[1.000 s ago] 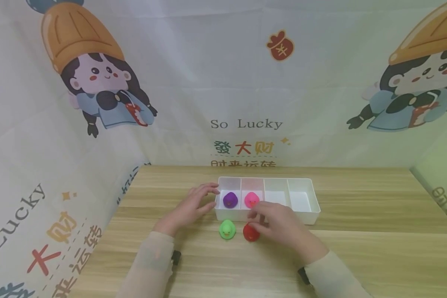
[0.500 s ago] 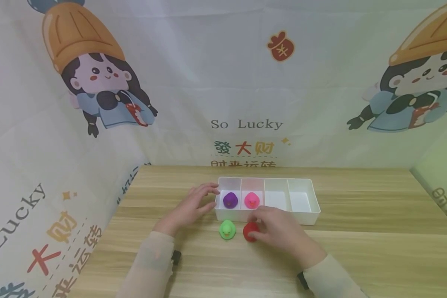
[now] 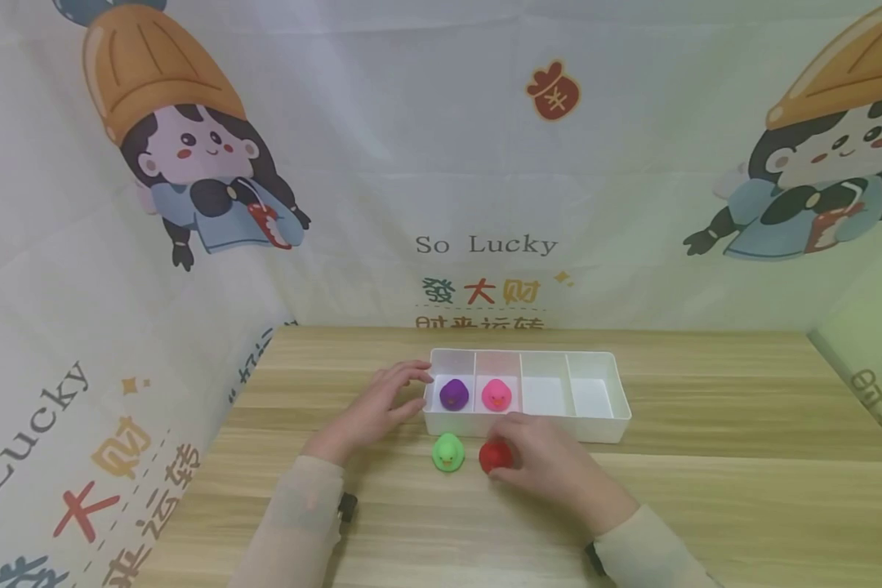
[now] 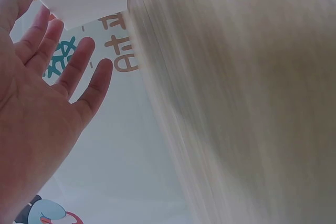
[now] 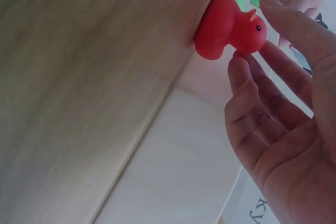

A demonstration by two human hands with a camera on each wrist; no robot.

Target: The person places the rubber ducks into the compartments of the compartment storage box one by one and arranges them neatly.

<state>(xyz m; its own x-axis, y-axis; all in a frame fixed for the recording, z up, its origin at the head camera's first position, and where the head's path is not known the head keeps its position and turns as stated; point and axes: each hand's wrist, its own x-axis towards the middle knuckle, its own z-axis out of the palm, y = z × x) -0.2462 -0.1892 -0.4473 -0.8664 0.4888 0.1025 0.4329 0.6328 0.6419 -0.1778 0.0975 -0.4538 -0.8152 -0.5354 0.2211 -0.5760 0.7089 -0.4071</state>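
Observation:
In the head view a red rubber duck sits on the table in front of a white divided tray. My right hand has its thumb and fingers curved around the red duck. The right wrist view has the thumb and index finger at either side of the duck's head. A green rubber duck sits just left of it. My left hand rests at the tray's left end, fingers spread and loosely bent, thumb tip at its wall. Purple and pink rubber ducks lie in the tray's two left compartments.
The wooden table reaches back to a printed cloth backdrop. More cloth hangs at both sides. The tray's two right compartments show their white floors.
My right hand has lowered slightly toward me, and its thumb and fingers have drawn in around the red duck. The left hand and the other ducks stay in place.

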